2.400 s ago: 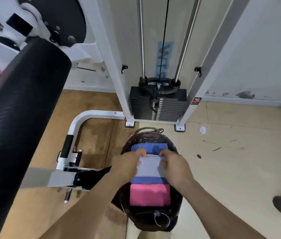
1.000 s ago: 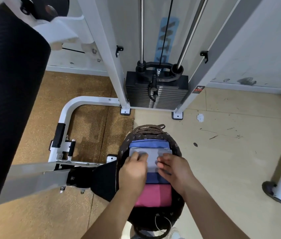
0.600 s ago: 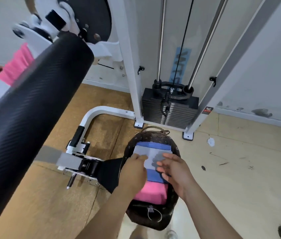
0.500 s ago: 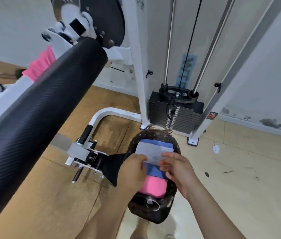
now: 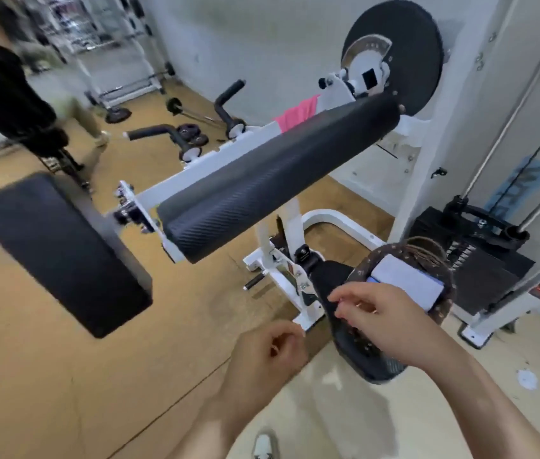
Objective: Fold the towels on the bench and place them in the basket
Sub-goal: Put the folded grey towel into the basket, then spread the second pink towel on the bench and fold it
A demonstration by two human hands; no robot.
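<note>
Head view: my left hand (image 5: 268, 356) hangs at lower centre, fingers loosely curled, holding nothing. My right hand (image 5: 384, 323) hovers just to its right, over the near part of the basket (image 5: 362, 266), fingers relaxed and likewise empty. A folded pale towel (image 5: 407, 281) lies on top inside the basket, right of centre. A pink towel (image 5: 298, 114) shows beyond the black roller pad (image 5: 278, 180), upper centre.

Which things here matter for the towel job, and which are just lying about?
Job: basket; grey towel on top inside it; pink towel behind the roller pad, not yet folded.
Lying about: roller pad; weight stack; floor plates; black seat pad.
</note>
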